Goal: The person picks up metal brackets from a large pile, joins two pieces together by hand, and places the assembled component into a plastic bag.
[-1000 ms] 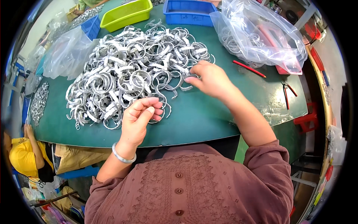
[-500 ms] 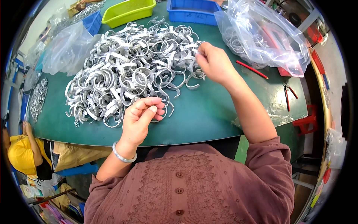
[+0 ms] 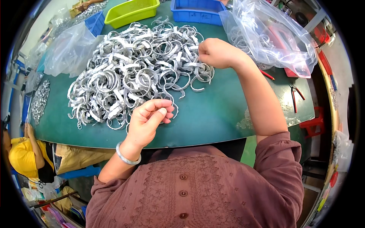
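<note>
A large heap of silvery, open-ended metal rings (image 3: pixel 110 79), like bangle blanks, lies on the green tabletop. At the heap's right edge is my right hand (image 3: pixel 218 53), its fingers curled into a fist; what is inside is hidden. Several rings (image 3: pixel 205 72) lie or hang just below it. Over the near edge of the heap, my left hand (image 3: pixel 150 117) is closed, with the thumb against the curled fingers. Whatever the left fingers may pinch is too small or hidden to make out. A pale bangle (image 3: pixel 126 155) circles my left wrist.
Beyond the heap stand a yellow-green tray (image 3: pixel 131 13) and a blue bin (image 3: pixel 197 11). Clear plastic bags flank the heap; the right bag (image 3: pixel 273 41) contains rings. To the right lie a red pencil (image 3: pixel 267 75) and red-handled pliers (image 3: pixel 294 99). Someone in yellow (image 3: pixel 24 157) is at the far left.
My right wrist has risen away from me, and its forearm now covers part of the pencil. Rings below that hand have shifted right. The left hand has moved slightly right.
</note>
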Motion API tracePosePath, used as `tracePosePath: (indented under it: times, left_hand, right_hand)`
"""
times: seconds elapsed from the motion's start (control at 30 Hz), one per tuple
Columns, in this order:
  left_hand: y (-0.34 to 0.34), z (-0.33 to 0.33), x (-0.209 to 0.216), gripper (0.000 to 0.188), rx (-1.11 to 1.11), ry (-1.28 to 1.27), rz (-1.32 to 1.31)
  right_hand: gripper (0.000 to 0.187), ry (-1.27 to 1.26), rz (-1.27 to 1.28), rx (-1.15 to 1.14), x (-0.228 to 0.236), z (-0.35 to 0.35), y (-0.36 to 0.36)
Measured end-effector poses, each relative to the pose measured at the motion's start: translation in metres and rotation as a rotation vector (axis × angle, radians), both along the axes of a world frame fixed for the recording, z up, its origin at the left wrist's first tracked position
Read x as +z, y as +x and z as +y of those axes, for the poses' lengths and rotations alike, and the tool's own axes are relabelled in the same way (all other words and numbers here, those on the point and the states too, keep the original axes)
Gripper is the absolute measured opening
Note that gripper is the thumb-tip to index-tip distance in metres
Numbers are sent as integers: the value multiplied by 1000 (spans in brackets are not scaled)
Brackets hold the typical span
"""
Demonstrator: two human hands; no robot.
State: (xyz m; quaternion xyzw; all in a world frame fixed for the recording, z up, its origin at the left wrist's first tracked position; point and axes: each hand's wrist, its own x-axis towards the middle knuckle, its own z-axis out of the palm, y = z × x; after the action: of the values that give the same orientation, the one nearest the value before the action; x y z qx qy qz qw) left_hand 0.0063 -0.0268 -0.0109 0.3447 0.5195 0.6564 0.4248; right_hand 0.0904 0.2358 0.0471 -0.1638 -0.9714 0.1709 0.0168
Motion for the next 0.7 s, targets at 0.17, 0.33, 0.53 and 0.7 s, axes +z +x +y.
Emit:
tracePosePath:
  times: [0.17,0.33,0.53,0.7]
  left_hand:
    - [-1,-1,-1,20,-45,-14,-12]
    - [0,-1,1,19,-31,-44,11]
    - [1,0,3,19,-26,-60,0]
    - [2,1,2,20,-41,-71,-13]
  right_hand:
    - [19,15,-31,19,-8,7,-4]
    - [19,33,-164,106,22,7,-12]
    - [19,38,-270,124,24,-1,-14]
    - [17,-5,-246,160,19,-11,-3]
